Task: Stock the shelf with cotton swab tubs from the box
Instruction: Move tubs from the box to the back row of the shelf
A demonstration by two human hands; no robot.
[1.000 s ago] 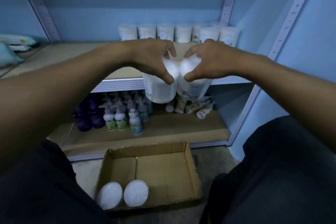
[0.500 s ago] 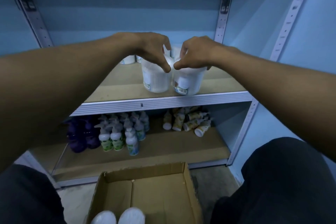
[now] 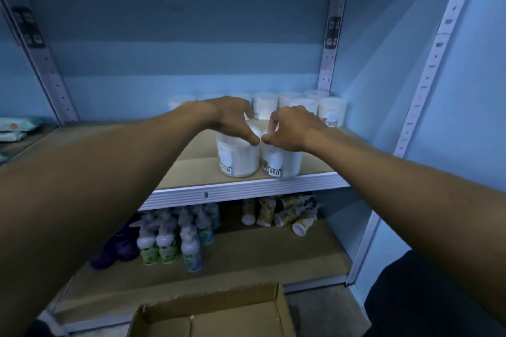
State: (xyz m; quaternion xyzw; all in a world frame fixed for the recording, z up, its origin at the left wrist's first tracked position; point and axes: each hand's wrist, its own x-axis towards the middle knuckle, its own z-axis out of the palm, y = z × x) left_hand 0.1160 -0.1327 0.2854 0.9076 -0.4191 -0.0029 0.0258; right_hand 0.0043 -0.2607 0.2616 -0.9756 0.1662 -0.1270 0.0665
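Bare shelf board (image 3: 191,164) open left of front tubs (image 3: 238,157), back row (image 3: 301,104) — wall-side blocked

Two cotton swab tubs (image 3: 237,157) (image 3: 282,162) stand side by side at the shelf's (image 3: 246,190) front edge. More tubs (image 3: 290,102) line its back edge. The box (image 3: 213,314) sits below.

Head-worn, wide-angle, single view; facing forward and slightly down at the shelf (image 3: 246,189) from close range, box (image 3: 213,314) cropped at the bottom edge.
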